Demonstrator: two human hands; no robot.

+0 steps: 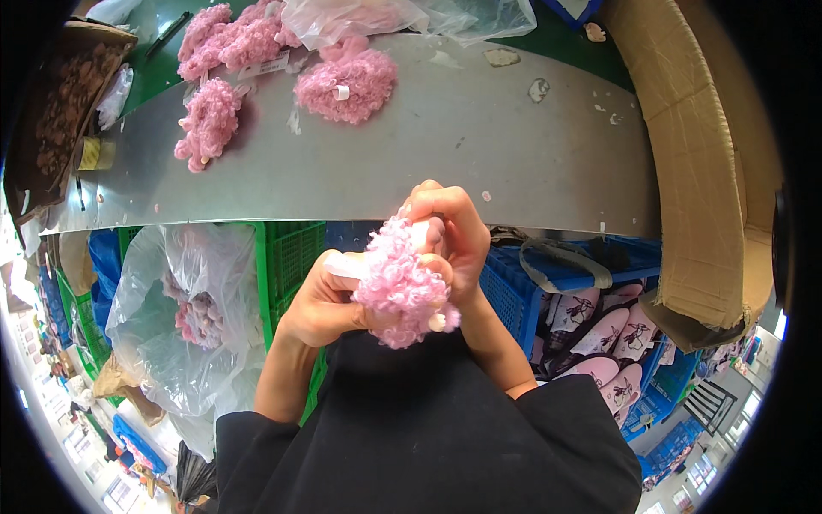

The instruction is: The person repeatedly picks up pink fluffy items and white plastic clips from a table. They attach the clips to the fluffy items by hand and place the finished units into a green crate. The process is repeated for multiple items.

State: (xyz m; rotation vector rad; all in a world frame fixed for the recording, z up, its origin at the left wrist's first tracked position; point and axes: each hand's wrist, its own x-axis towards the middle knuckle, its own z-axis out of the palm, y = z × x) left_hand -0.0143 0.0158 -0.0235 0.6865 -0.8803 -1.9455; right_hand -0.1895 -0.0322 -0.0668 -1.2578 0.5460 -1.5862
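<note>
While both hands are up at the table's near edge, L hand point(321, 300) is part closed, thumb & fingers gripping a pink curly toy point(396, 295) from its L side. R hand point(458, 244) on same toy, upper R side: fingers bent well in, tips pressed on the fluff; palm side mostly hidden, exact finger hold can't tell. Toy is held off the table, in front of wearer's black shirt point(419, 428); small cream bit at its lower R end.

Counts. Hands: 2, both on 1 toy. On metal table point(514, 146): 1 pink curly piece lying apart, L point(210, 124); 1 more w/ small white tag, ctr back point(368, 77); beyond, a pink clump point(231, 38), pcs touching, no. can't tell. 1 clear plastic bag point(462, 21) at back, next to tagged pc. 1 dark pen point(169, 34), far L. 1 yellowish tape roll point(97, 154), L end.

Cardboard boxes: 1 at R point(685, 111), 1 at L point(68, 103).

Below table: 1 big clear bag point(188, 360) L, pinkish fluff inside, beside green crate point(291, 257). R: blue crate point(509, 291), several pink slippers point(612, 343) w/ dark drawings near it; overlapping, exact no. unclear.
</note>
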